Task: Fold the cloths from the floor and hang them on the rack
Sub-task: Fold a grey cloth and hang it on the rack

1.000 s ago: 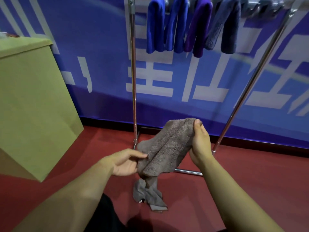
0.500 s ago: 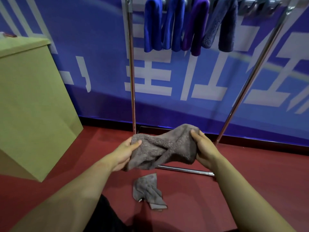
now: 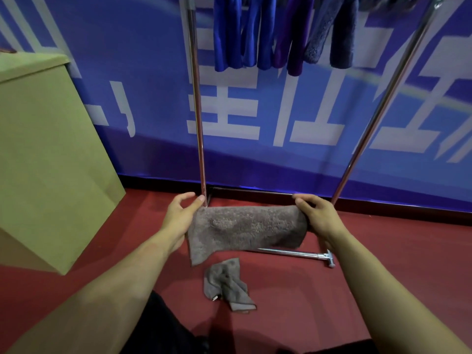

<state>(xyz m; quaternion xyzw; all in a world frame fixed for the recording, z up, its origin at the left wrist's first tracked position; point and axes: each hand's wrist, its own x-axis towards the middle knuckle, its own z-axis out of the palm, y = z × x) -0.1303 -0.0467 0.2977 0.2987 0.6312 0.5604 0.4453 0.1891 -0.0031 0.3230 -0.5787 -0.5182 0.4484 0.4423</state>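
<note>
A brown cloth [image 3: 245, 228] is held up in the air in front of a metal rack [image 3: 198, 98], stretched flat between two bare hands. Its top left corner is pinched by the left hand [image 3: 180, 215], thumb on the near face and fingers curled behind. Its top right corner is gripped by the right hand [image 3: 315, 215], fingers bent over the upper edge. The corners are held well apart, so the upper edge is pulled into a taut, nearly level line and the rest of the cloth hangs straight down. This hold is judged to be chosen so that the cloth is spread smooth and can be folded evenly in the air.

A second cloth [image 3: 227, 284], grey and crumpled, lies on the red floor [image 3: 293, 302] just below the held one, not yet picked up. Several folded cloths, blue [image 3: 227, 34], purple [image 3: 293, 39] and dark grey [image 3: 342, 34], are draped side by side at the top of the rack, each doubled over so that it stays put by its own weight. Free rail appears to remain to the right of them, though the top is cut off by the frame.

A blue banner with large white characters [image 3: 281, 111] is seen behind the rack, and a light green cabinet [image 3: 46, 149] stands at the left. The task is judged to be well along, with one cloth in hand and one on the floor.
</note>
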